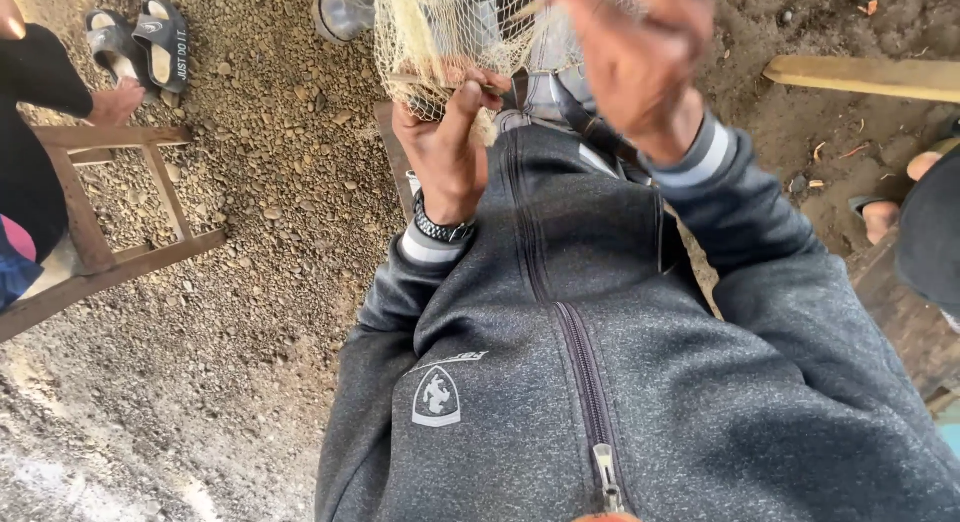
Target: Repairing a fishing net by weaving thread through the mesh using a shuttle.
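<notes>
A: Yellowish mesh, a fishing net (440, 27), hangs at top centre, ahead of the person's chest. Where does it lie from each grip?

B: Left hand (447, 142) sits directly under the net's lower edge. Its grip is clamped: fingers pinch the mesh together with a thin wooden stick (450, 84), probably a netting needle, though too small to be sure. Right hand (640, 52) is raised just to the right of the net, blurred; I cannot tell whether its grip is closed or apart, or whether it touches the mesh.

A: Nearer hand?

B: Left, already on it. Right is close beside, above the left.

A: Long axis of the net?

B: Runs from the top edge of view down towards the left grip, so roughly away-to-near from the body. The stick lies crosswise to that, left to right, pointing towards the right hand.

A: Surroundings?

B: Gravel ground (250, 232), wooden stool frame (110, 202) at left, pair of black sandals (140, 42) beyond it, well apart from the hands.
</notes>
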